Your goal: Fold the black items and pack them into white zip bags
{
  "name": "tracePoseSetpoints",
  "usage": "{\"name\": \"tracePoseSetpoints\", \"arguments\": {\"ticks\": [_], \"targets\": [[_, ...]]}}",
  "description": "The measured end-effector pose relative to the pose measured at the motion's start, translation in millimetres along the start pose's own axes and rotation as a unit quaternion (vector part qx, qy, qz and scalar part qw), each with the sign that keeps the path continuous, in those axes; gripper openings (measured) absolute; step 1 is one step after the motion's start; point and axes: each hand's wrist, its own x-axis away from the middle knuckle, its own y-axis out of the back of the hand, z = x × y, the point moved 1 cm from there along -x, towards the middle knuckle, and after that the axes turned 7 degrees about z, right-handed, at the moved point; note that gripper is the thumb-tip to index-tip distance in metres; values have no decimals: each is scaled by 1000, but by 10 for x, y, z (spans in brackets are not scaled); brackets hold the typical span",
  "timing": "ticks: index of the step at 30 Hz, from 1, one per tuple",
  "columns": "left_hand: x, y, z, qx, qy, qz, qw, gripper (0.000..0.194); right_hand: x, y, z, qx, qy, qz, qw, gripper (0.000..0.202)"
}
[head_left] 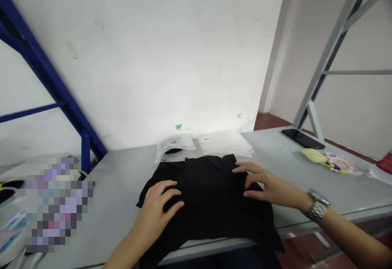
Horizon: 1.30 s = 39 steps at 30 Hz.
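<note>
Lying between the person's two hands, the black cloth (208, 195) is covering the near part of the grey table (119, 187), and its lower folds are hanging over the front edge. Its longer way seems to be running from side to side, roughly from one hand to the other. The left hand (154, 205) is resting on the left part, fingers parted and loosely bent, lying closer to the body. The right hand (266, 183) is reaching in from the right, fingers apart and curving, its tips lying nearer the far right corner; whether they are all touching, I cannot tell. Neither hand is visibly pinching the fabric, and the white packets (226, 143) are lying just beyond
</note>
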Motion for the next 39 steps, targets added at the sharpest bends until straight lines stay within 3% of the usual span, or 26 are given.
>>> {"name": "tracePoseSetpoints", "arguments": {"ticks": [2,4,5,7,9,12,15,21,28,31,34,39], "targets": [[150,-40,115,-38,111,-33,993,37,9,-67,-59,-31,-25,12,999,29],[234,-45,244,-106,231,-41,966,53,-44,-123,-167,-39,-42,-20,998,24],[260,-39,297,-138,274,-29,951,58,-79,-147,-232,-34,-52,-38,997,19],[290,-17,364,-173,308,8,935,58,-141,-185,-362,-16,-75,-59,995,40],[291,11,374,-170,304,28,937,50,-184,-212,-463,5,-96,-63,993,54],[235,71,280,-167,297,10,940,35,-215,-232,-511,36,-113,-63,991,36],[116,144,63,-207,290,-37,934,22,-227,-233,-441,35,-114,-76,990,20],[-100,182,-354,-207,245,-148,935,12,-207,-186,-248,-19,-100,-103,989,12],[-4,207,-180,-192,243,-156,938,8,-158,-161,-169,-89,-158,-112,977,18],[-62,222,-231,-139,241,-165,946,12,-176,-168,-157,-109,-182,-123,969,21],[-205,66,-458,-109,224,-152,956,21,-207,-166,-147,-161,-221,-121,954,27],[-303,-481,-934,-78,114,-34,990,35,-278,-75,-49,-318,-247,-107,909,44]]}}
